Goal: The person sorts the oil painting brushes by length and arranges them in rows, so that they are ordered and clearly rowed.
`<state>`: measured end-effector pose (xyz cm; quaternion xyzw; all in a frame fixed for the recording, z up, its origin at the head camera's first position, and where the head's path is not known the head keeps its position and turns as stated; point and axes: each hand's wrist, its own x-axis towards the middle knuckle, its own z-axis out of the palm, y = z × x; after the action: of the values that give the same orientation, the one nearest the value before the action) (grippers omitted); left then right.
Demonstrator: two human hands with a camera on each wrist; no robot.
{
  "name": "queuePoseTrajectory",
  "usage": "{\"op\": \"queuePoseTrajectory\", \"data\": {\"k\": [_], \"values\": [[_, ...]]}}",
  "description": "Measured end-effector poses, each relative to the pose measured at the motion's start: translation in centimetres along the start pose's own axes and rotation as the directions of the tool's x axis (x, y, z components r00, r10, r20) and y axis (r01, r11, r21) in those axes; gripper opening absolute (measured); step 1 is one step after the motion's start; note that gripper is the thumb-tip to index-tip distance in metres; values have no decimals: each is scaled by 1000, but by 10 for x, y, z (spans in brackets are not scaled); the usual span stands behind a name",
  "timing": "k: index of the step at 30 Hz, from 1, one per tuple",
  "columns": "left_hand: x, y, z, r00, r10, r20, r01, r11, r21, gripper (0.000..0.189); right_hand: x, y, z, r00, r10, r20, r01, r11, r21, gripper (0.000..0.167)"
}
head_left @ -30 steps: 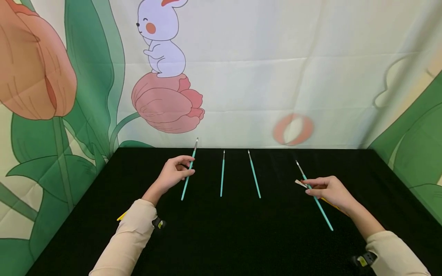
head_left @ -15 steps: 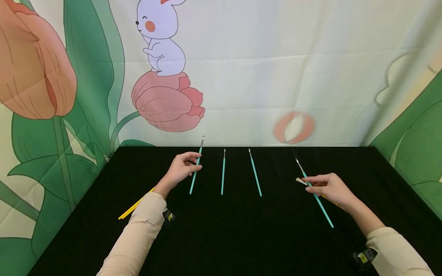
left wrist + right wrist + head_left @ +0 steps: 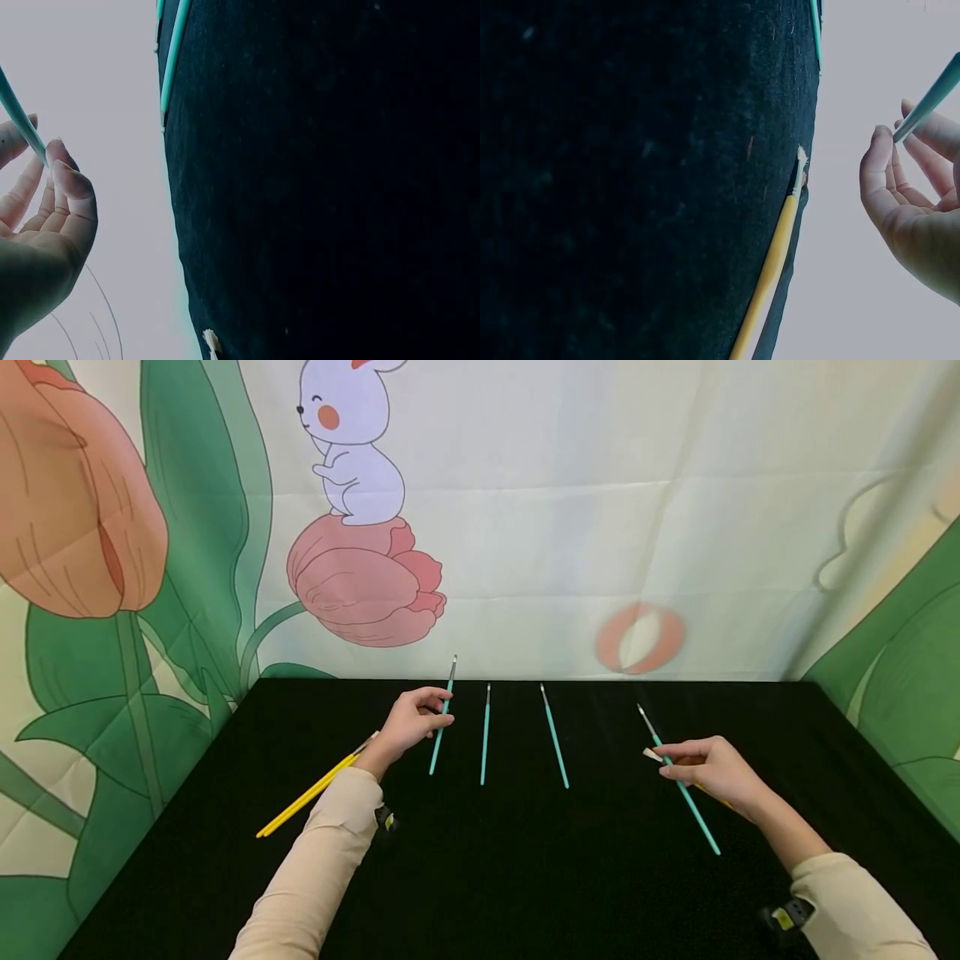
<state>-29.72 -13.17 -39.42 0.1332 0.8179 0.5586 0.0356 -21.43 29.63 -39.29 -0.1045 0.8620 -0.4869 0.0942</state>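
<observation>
1. Turquoise-handled slender paintbrush [image 3: 438, 739]: your left hand [image 3: 412, 720] pinches it around mid-length, probably for balance.
2. Your right hand [image 3: 712, 768], well apart, pinches a second turquoise-handled paintbrush [image 3: 695, 812] high on its handle, perhaps for control.
3. Two loose turquoise paintbrushes [image 3: 485, 743] lie between on the black tabletop [image 3: 540, 877], seemingly spaced for separation.

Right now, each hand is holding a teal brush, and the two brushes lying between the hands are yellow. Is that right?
Not quite: the head view shows that the two middle brushes, lying between the left hand and the right hand, are teal, not yellow. Each hand does hold a teal brush.
</observation>
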Motion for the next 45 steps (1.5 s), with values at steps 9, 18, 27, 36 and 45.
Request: {"op": "queuePoseTrajectory", "data": {"k": [9,18,27,36,45], "values": [[5,-4,12,999,-28,-21,28,999,30,35,1,2,2,1000,-6,-6,6,1000,-2,47],[14,-6,25,999,-45,-19,46,998,42,35,1,3,4,1000,-15,-3,15,1000,-11,46],[24,-8,42,998,-64,13,63,995,75,37,0,1,7,1000,-22,12,23,1000,-11,45],[31,-8,57,998,-42,41,39,995,88,36,2,-1,9,1000,-12,13,12,1000,-10,46],[34,-3,71,996,-57,66,54,997,59,36,2,-2,9,1000,-6,15,6,1000,-10,46]]}}
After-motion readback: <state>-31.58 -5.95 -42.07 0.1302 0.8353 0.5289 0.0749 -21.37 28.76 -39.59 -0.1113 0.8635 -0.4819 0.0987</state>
